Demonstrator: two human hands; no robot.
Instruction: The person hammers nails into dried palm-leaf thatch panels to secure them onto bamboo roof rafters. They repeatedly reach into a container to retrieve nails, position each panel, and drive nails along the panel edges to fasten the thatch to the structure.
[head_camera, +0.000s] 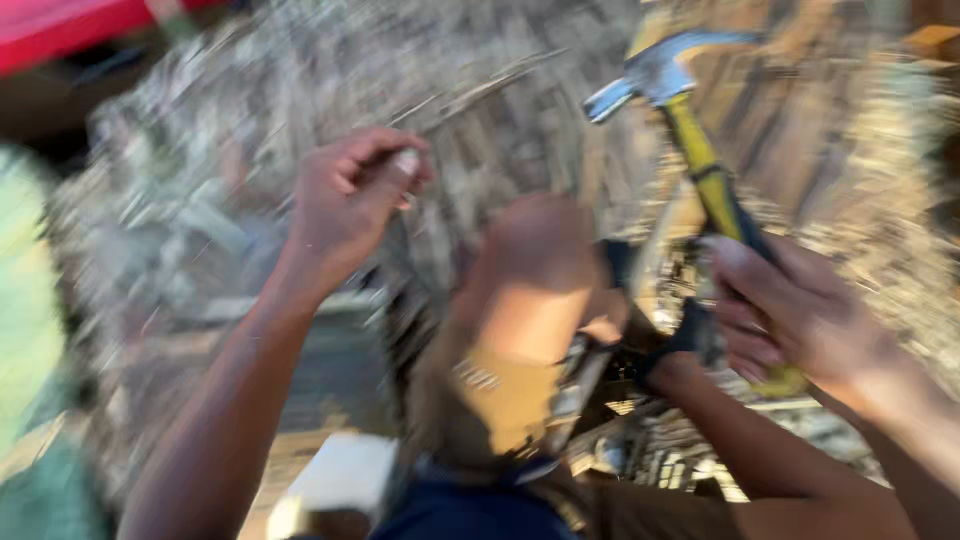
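The whole view is smeared by motion. My right hand (800, 310) grips the lower end of a claw hammer (700, 160) with a yellow and black handle. Its steel head is raised at the upper middle right, with the handle slanting down into my palm. My left hand (350, 195) is held up left of centre, fingers curled and thumb pressed against the forefinger. The blur hides whether anything small is pinched there. A bent knee (535, 260) in tan cloth rises between the two hands.
A rough wall or ground of stone and rubble (200, 230) fills the background. Wooden planks (800, 110) lie at the upper right. A limb with a black strap (680, 345) crosses the lower right; I cannot tell whose. A pale block (340, 470) sits at the bottom.
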